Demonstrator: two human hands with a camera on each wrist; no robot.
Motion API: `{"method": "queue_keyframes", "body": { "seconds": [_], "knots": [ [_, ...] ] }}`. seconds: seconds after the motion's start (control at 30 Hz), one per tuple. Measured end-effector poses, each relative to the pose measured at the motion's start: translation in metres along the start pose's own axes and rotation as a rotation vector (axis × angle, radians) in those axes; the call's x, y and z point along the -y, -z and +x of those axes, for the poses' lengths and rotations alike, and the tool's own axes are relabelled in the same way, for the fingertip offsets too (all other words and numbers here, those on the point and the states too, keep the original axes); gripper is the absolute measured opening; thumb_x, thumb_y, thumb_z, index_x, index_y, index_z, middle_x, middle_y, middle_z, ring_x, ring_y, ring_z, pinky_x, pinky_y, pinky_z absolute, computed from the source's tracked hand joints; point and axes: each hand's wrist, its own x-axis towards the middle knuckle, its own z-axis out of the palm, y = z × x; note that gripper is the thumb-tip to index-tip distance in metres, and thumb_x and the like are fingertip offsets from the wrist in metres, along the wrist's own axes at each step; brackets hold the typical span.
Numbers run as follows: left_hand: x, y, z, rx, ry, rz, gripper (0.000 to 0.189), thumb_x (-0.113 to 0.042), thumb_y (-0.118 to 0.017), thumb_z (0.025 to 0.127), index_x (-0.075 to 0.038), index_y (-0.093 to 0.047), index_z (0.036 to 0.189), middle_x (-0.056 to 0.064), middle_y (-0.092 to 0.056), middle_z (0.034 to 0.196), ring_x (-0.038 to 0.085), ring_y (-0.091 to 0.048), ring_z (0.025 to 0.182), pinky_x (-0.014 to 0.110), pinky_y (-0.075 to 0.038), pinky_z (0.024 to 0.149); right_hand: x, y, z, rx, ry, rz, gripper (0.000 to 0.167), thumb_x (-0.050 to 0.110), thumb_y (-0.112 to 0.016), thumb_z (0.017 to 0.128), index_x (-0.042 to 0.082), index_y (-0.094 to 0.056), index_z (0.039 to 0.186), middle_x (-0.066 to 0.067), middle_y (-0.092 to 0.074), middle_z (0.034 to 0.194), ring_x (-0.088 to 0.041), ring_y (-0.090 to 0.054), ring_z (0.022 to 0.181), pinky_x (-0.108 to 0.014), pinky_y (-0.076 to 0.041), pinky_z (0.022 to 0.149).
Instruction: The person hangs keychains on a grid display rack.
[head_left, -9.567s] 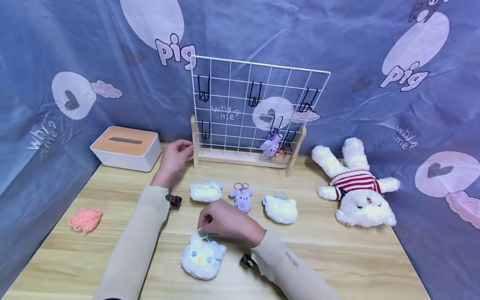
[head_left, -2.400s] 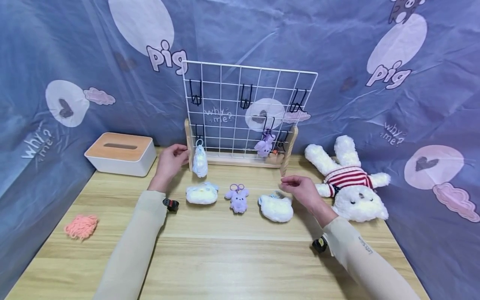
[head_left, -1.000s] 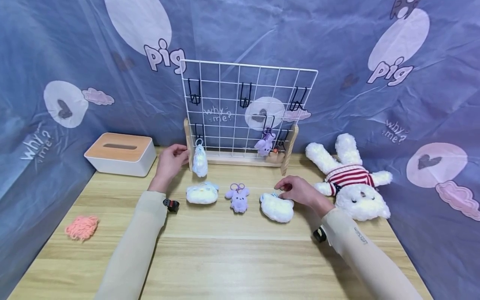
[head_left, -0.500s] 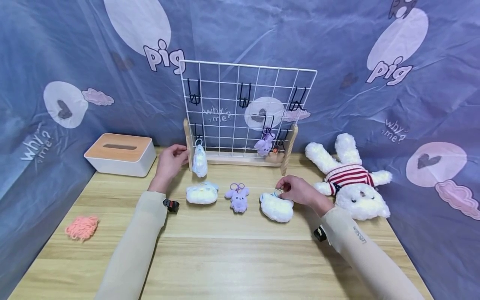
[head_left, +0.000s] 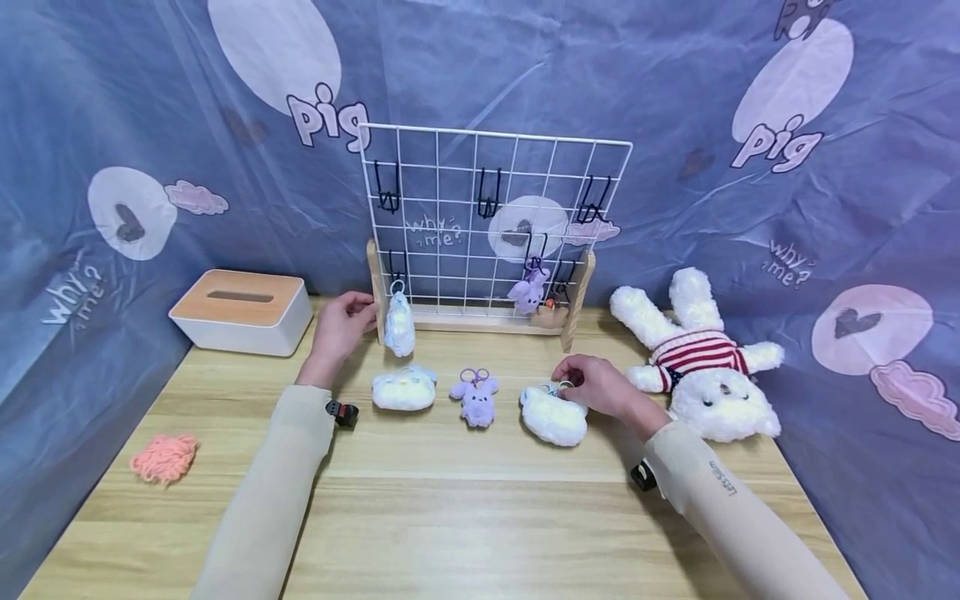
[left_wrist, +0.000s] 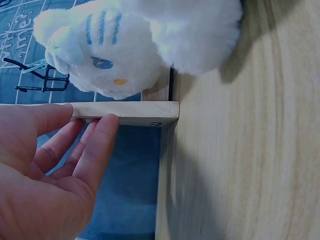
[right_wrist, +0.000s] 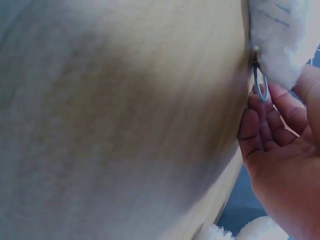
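Observation:
My left hand (head_left: 345,325) holds the left wooden post (left_wrist: 135,110) of a white wire grid rack (head_left: 495,129), its fingers against the post's side. Beside that post, a white cat plush keychain (head_left: 400,327) hangs from a black hook (left_wrist: 47,80). My right hand (head_left: 600,387) is at the light-blue ring (right_wrist: 261,82) of another white plush keychain (head_left: 553,417), pinching the ring in its curled fingertips. That plush lies on the table. To its left lie a purple bunny keychain (head_left: 477,404) and another white plush keychain (head_left: 405,389).
Several black hooks (head_left: 490,196) are on the grid, one bearing a purple bunny keychain (head_left: 529,292). A tissue box (head_left: 243,312) stands at left, with pink yarn (head_left: 165,458) nearer. A large white plush bear (head_left: 705,367) in a striped sweater lies at right.
A cat plush keychain went from my right hand at the front onto the lower left hook. My right hand then moved to the right-hand white plush and took its ring. My left hand stayed put.

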Motion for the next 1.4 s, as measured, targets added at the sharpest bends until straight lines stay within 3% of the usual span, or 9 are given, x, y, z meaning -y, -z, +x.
{"method": "queue_keyframes", "body": {
  "seconds": [0.27,0.5,0.63,0.73,0.97,1.2,1.4],
  "knots": [
    [0.0,0.0,-0.002,0.002,0.002,-0.003,0.034,-0.015,-0.068,0.113,0.009,-0.069,0.137,0.025,-0.07,0.122,0.037,-0.077,0.11,0.02,-0.071,0.09,0.004,0.002,-0.004,-0.042,-0.045,-0.055,0.016,0.016,-0.089,0.091,0.01,-0.079,0.101,-0.002,-0.073,0.09,-0.012,-0.062,0.085,-0.028,-0.052,0.079],
    [0.0,-0.001,-0.003,0.001,0.006,-0.002,0.034,-0.015,-0.068,0.113,0.008,-0.069,0.136,0.023,-0.071,0.121,0.034,-0.077,0.108,0.023,-0.072,0.092,0.0,0.004,-0.009,-0.078,-0.032,-0.037,0.004,0.016,-0.084,0.098,0.012,-0.082,0.098,0.0,-0.077,0.088,-0.011,-0.063,0.083,-0.025,-0.052,0.076],
    [0.0,-0.001,-0.004,-0.002,0.008,-0.003,0.035,-0.016,-0.069,0.112,0.009,-0.069,0.137,0.024,-0.071,0.122,0.036,-0.077,0.11,0.026,-0.072,0.095,-0.004,0.004,-0.009,-0.081,-0.058,-0.008,0.008,0.022,-0.085,0.1,0.015,-0.085,0.097,0.002,-0.081,0.091,-0.009,-0.064,0.086,-0.025,-0.053,0.08],
    [0.001,-0.002,-0.004,0.0,0.012,-0.004,0.035,-0.016,-0.068,0.113,0.009,-0.069,0.138,0.024,-0.071,0.123,0.038,-0.077,0.112,0.031,-0.072,0.099,-0.004,0.004,-0.009,-0.079,-0.095,0.062,0.013,0.025,-0.085,0.101,0.013,-0.086,0.1,0.0,-0.083,0.092,-0.007,-0.066,0.085,-0.023,-0.055,0.081],
    [0.0,-0.001,-0.002,0.004,0.014,-0.01,0.034,-0.016,-0.068,0.113,0.008,-0.069,0.137,0.024,-0.07,0.123,0.039,-0.076,0.113,0.041,-0.071,0.105,0.003,0.007,-0.01,-0.089,-0.184,0.343,0.024,0.018,-0.081,0.104,-0.003,-0.081,0.114,-0.009,-0.085,0.092,-0.008,-0.076,0.079,-0.018,-0.066,0.074],
    [0.001,-0.001,0.0,0.006,0.009,-0.003,0.035,-0.018,-0.068,0.113,0.007,-0.07,0.137,0.025,-0.07,0.123,0.041,-0.076,0.114,0.033,-0.071,0.102,0.01,0.012,-0.011,-0.128,-0.198,0.413,0.029,0.02,-0.083,0.103,-0.003,-0.081,0.12,-0.008,-0.085,0.094,-0.011,-0.077,0.082,-0.018,-0.066,0.077],
    [0.001,-0.001,0.001,0.008,0.013,0.001,0.035,-0.018,-0.068,0.113,0.007,-0.069,0.137,0.025,-0.07,0.124,0.042,-0.076,0.116,0.036,-0.071,0.103,0.016,0.017,-0.012,-0.137,-0.185,0.478,0.03,0.015,-0.081,0.104,-0.008,-0.078,0.122,-0.008,-0.086,0.097,-0.007,-0.078,0.084,-0.019,-0.069,0.08]
  ]
}}
